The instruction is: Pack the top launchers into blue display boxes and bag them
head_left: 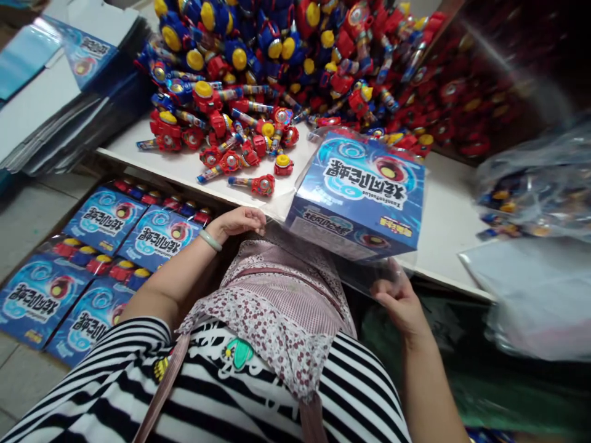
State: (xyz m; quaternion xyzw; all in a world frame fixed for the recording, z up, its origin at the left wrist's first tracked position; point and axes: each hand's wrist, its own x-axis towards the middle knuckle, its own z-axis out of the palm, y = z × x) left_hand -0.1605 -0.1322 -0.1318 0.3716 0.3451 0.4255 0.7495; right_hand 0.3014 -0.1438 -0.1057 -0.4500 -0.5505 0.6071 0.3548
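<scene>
A blue printed toy box (357, 197) sits at the near edge of the white table (443, 215), inside a clear plastic bag (364, 277). My left hand (240, 221), with a pale bangle on the wrist, is closed on the bag's left edge beside the box. My right hand (399, 298) pinches the bag's loose end below the box's front corner. Behind the box lies a big heap of red and blue toy launchers (277, 67) with yellow caps.
Several packed blue boxes (106, 246) lie in rows on the floor at the left. Flat box blanks (50, 92) are stacked at the upper left. Clear bags (540, 178) and a pile of plastic sheets (530, 295) lie at the right.
</scene>
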